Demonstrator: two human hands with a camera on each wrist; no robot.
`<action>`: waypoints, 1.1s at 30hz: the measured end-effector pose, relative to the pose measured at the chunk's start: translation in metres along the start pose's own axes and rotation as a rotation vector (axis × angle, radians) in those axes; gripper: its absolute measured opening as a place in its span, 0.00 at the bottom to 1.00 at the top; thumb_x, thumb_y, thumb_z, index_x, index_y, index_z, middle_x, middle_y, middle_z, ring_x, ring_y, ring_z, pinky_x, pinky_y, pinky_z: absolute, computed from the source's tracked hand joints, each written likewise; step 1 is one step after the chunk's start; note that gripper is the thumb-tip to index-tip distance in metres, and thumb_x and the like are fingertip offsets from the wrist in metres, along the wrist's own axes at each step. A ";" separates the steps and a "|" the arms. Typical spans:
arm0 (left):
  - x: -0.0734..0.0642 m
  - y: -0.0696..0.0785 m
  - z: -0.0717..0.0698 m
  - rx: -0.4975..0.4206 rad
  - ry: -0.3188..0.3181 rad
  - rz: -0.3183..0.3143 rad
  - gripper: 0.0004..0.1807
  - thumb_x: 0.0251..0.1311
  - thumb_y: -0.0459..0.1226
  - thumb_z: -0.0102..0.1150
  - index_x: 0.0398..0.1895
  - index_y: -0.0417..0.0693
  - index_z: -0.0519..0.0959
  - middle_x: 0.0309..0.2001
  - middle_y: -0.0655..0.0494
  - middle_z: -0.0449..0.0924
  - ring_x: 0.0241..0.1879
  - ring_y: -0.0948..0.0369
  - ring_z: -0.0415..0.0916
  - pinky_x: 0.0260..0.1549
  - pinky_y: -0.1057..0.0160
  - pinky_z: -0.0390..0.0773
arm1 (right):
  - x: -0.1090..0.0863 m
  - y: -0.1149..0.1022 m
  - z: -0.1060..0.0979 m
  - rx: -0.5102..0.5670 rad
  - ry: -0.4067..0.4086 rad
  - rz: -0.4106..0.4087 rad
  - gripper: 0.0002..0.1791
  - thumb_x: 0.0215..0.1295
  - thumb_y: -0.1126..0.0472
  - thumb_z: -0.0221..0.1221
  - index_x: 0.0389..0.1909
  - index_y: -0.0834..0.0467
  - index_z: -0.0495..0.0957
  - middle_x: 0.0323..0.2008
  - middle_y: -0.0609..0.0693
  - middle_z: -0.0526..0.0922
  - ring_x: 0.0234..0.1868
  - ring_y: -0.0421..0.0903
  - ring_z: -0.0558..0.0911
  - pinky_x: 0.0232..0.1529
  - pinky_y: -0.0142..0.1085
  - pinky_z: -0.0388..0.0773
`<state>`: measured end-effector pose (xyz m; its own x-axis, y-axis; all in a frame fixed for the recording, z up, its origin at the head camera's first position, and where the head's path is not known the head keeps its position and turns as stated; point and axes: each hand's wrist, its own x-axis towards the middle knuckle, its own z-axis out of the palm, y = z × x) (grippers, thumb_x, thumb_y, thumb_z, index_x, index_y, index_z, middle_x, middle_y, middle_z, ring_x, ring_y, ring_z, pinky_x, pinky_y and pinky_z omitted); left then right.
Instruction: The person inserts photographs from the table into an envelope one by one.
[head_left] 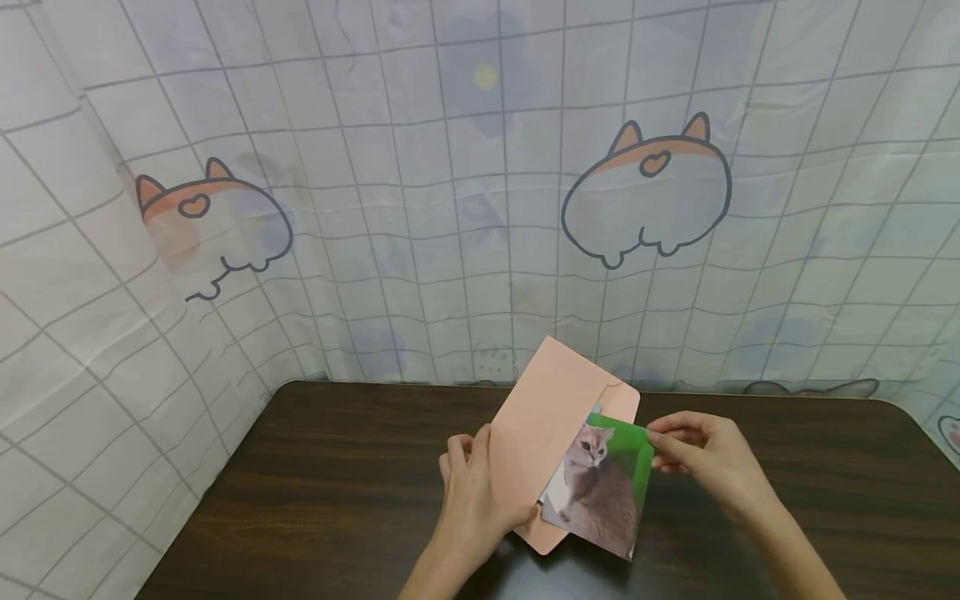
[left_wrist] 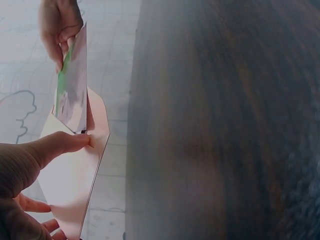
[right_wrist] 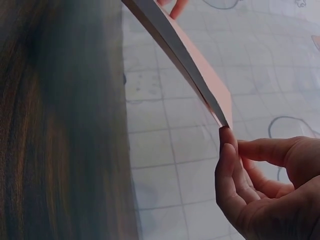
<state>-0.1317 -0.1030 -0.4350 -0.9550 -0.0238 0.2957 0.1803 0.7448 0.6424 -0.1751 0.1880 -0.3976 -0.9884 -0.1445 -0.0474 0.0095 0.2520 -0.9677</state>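
Observation:
A pink envelope (head_left: 536, 408) is held tilted above the table, its flap side open toward the right. My left hand (head_left: 474, 500) grips its lower left part, thumb on the near face close to the opening and fingers behind. Partly inside the envelope is a photo card (head_left: 600, 483) showing a grey cat on a green background. At the card's upper right corner, my right hand (head_left: 708, 454) pinches it between thumb and fingers. The left wrist view shows the card (left_wrist: 73, 90) standing out of the envelope's mouth. Seen edge-on in the right wrist view, the card (right_wrist: 192, 65) hides its picture.
A dark brown wooden table (head_left: 337, 500) lies beneath the hands. Behind it and along the left hangs a white grid-patterned curtain (head_left: 420, 208) with cartoon corgi prints, close to the table's back edge.

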 end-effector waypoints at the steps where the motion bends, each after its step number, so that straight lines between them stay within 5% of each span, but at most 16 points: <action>1: 0.000 0.000 0.000 0.000 0.002 0.000 0.60 0.29 0.36 0.91 0.72 0.37 0.68 0.55 0.42 0.65 0.52 0.46 0.61 0.47 0.51 0.76 | 0.000 0.000 0.001 0.005 0.007 0.008 0.15 0.74 0.70 0.61 0.53 0.79 0.78 0.34 0.51 0.88 0.30 0.42 0.87 0.36 0.36 0.87; 33: 0.000 0.001 -0.002 -0.007 -0.003 -0.014 0.60 0.28 0.35 0.91 0.72 0.39 0.68 0.54 0.43 0.64 0.52 0.46 0.61 0.47 0.50 0.77 | -0.001 -0.010 0.008 0.000 0.179 0.011 0.16 0.73 0.68 0.64 0.53 0.76 0.80 0.32 0.47 0.90 0.29 0.42 0.88 0.37 0.36 0.87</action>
<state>-0.1314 -0.1034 -0.4331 -0.9581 -0.0317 0.2846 0.1690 0.7398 0.6513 -0.1725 0.1782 -0.3900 -0.9994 0.0315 -0.0134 0.0210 0.2526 -0.9673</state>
